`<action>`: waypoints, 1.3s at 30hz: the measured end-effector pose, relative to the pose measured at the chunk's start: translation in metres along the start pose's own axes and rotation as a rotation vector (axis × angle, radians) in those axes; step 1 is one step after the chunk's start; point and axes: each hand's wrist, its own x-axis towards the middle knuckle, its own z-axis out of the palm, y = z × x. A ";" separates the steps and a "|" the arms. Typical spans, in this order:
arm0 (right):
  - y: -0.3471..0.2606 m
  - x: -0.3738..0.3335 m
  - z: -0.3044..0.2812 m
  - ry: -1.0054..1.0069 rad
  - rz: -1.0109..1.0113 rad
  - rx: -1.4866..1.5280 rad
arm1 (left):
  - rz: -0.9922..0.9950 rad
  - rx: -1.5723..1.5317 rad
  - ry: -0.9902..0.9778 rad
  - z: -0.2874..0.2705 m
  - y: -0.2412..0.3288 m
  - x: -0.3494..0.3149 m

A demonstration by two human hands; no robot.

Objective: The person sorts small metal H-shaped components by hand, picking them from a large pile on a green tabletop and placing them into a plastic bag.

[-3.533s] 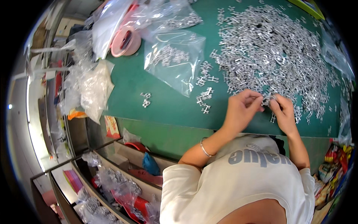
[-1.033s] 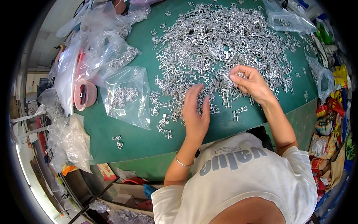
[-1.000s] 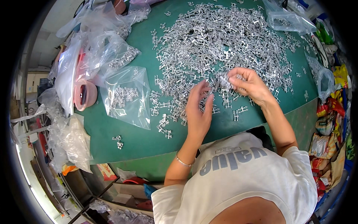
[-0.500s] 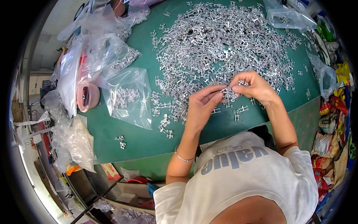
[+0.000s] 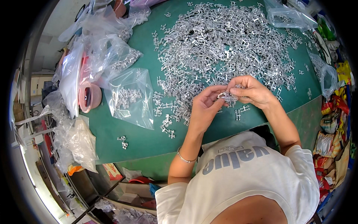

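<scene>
My left hand (image 5: 206, 106) and my right hand (image 5: 250, 92) meet at the near edge of a wide heap of small silver metal hook-shaped pieces (image 5: 223, 41). Between their fingertips is a little cluster of the same metal pieces (image 5: 228, 98). The left thumb and forefinger pinch it from one side, the right fingers from the other. More pieces seem tucked in the curled right fingers, partly hidden. Two loose pieces (image 5: 241, 111) lie on the green table (image 5: 149, 143) just below the right hand.
To the left, a clear plastic bag (image 5: 143, 115) holding some pieces lies flat, beside a pink container (image 5: 96, 98) and more filled bags (image 5: 112, 52). Small groups of pieces (image 5: 123, 142) lie near the front edge. Clear bags (image 5: 291, 16) rest at the far right; colourful packages (image 5: 330, 123) are piled beyond the table.
Both hands have dropped slightly toward me. The right fingers have curled in closer, and the cluster between the fingertips has turned and sits a little lower.
</scene>
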 end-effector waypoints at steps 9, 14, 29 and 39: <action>0.003 -0.003 0.009 0.184 -0.079 -0.052 | 0.447 0.863 0.424 -0.013 -0.003 0.006; 0.011 0.007 0.007 0.262 -0.153 -0.076 | 0.470 1.113 0.318 -0.004 -0.005 0.001; 0.015 0.010 0.013 0.333 -0.458 -0.455 | 0.333 0.791 0.077 0.009 0.001 -0.003; 0.000 0.005 0.009 -0.103 0.153 0.438 | 0.309 0.302 0.133 0.009 -0.015 -0.010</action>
